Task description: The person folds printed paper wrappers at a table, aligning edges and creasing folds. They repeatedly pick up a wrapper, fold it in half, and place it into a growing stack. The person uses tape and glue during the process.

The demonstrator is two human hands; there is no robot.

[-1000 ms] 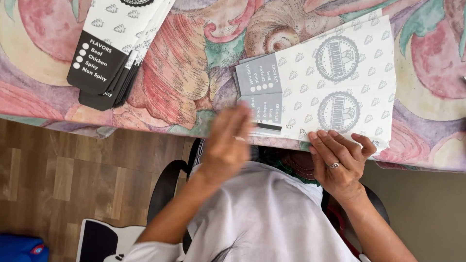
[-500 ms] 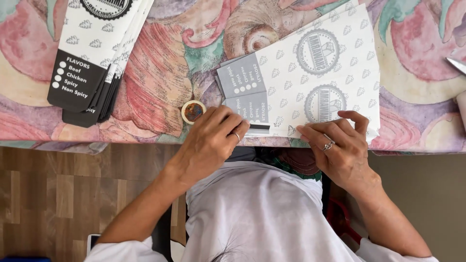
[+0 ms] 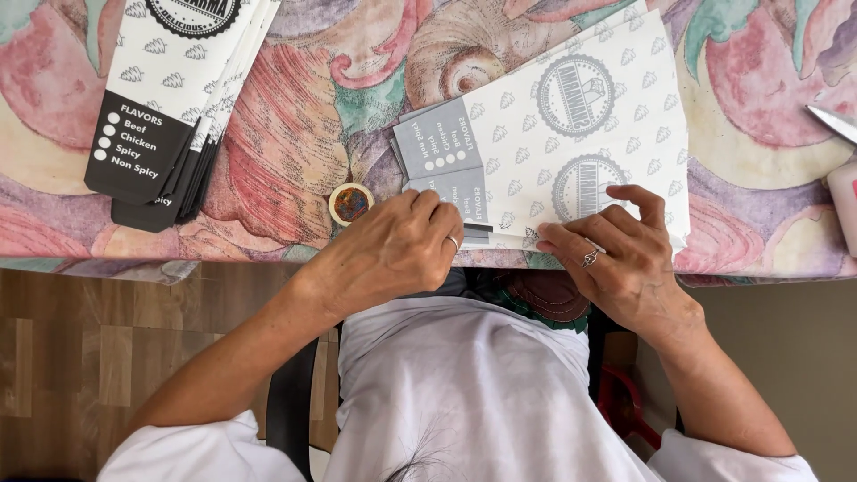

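Observation:
A stack of flat white paper bags [image 3: 571, 134] with grey printed panels and round stamps lies on the flowered tablecloth [image 3: 295, 152]. My left hand [image 3: 397, 250] rests curled on the stack's near left corner, fingertips on the grey panel. My right hand [image 3: 616, 259], with a ring, presses its spread fingers on the stack's near edge. Beside my left hand sits a small roll of tape [image 3: 351, 203].
A second pile of white and black paper bags [image 3: 170, 107] lies fanned at the far left. A metal blade tip [image 3: 835, 123] and a white object [image 3: 844, 201] show at the right edge. Below the table edge are wood flooring [image 3: 80, 357] and a chair.
My left hand rose from below the table edge onto the stack's corner. The view shifted down, and the tape roll came into sight beside it.

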